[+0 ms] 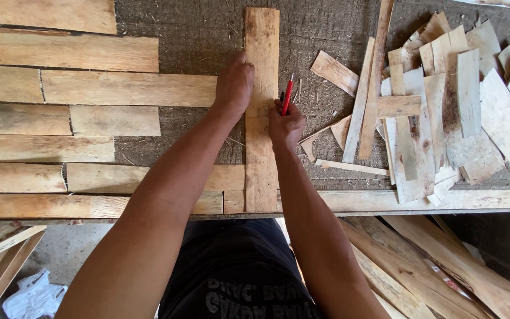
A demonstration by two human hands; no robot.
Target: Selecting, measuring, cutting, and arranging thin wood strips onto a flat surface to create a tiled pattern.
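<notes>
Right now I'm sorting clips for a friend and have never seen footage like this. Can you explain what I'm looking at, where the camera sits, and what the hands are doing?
The single picture comes from a camera worn on a person's head, looking down at their own two bare arms; no machine is involved. In front of them is a workbench with a rough dark covering. The left hand presses on a long upright wooden plank laid away from the body. The right hand holds a red pencil at the plank's right edge. To the left lie rows of flat wooden boards set side by side. To the right is a loose pile of thin wood offcuts. Below the bench edge, more wood strips lie on the floor.
</notes>
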